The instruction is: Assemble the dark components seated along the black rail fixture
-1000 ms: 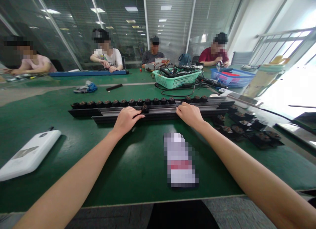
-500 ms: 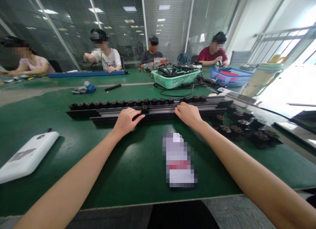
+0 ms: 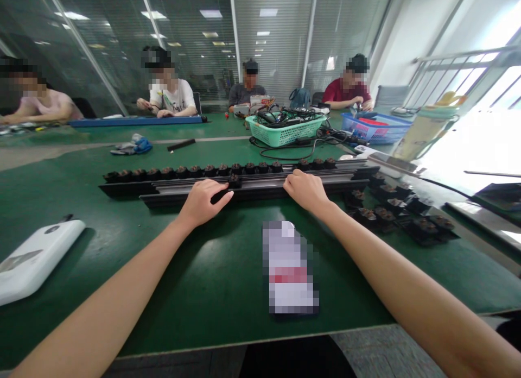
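A black track rail point(image 3: 260, 194) with a silvery channel lies across the green table. On it sits one small black block point(image 3: 234, 181) with coppery metal parts on top. My left hand point(image 3: 202, 203) rests over the rail just left of this block, index fingertip at its side and thumb stretched out apart. To the right, my right hand point(image 3: 306, 190) is closed with curled fingers round the rail's edge; its fingertips are partly hidden. Behind, a second black rail point(image 3: 122, 190) carries a row of several similar blocks point(image 3: 195, 172), with a gap right of the middle.
More loose black blocks point(image 3: 385, 215) lie at the right. A phone point(image 3: 290, 269) lies between my arms, a white power bank-like device point(image 3: 40, 261) at left. Farther back are a green basket point(image 3: 280, 132) of cables, a blue basket point(image 3: 376, 131), gloves point(image 3: 132, 144) and several seated co-workers.
The view has turned slightly right, so everything sits a little farther left. My hands keep nearly the same place on the rail. A co-worker in a white shirt has lowered a raised hand.
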A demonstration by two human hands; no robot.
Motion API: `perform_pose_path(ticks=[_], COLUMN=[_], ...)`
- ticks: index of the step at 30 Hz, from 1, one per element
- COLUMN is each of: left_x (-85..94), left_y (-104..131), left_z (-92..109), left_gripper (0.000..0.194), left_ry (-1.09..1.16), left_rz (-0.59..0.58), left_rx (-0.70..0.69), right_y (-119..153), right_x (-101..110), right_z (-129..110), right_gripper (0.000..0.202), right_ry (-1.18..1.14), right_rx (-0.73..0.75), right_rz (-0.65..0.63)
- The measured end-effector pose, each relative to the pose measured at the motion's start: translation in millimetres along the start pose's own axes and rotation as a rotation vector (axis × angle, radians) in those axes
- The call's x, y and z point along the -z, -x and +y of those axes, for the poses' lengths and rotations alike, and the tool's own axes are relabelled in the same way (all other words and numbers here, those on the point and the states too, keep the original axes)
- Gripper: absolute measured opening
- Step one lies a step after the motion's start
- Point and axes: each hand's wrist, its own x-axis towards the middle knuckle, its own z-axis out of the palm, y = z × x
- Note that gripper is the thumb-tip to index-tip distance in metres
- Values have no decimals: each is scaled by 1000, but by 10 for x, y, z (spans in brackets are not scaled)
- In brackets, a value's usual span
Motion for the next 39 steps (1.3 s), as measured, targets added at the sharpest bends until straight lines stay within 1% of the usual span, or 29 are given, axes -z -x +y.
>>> perform_pose_path(ticks=[7, 18, 26, 39], left_x=[-27, -32, -39, -27], left_y=[17, 12, 11, 3], left_z=[-54, -30, -2, 34], left_gripper=[44, 44, 44, 44], left_ry=[20, 25, 21, 1], left_rz=[8, 13, 24, 2], left_rx=[-6, -3, 0, 6], right_y=[7, 16, 13, 27], right_x=[6, 23, 2, 3], right_z=[-15, -9, -9, -16], right_gripper=[51, 52, 51, 54], right_ry=[18, 5, 2, 7], right_rx=[12, 4, 8, 10], right_rz=[1, -14, 7, -7])
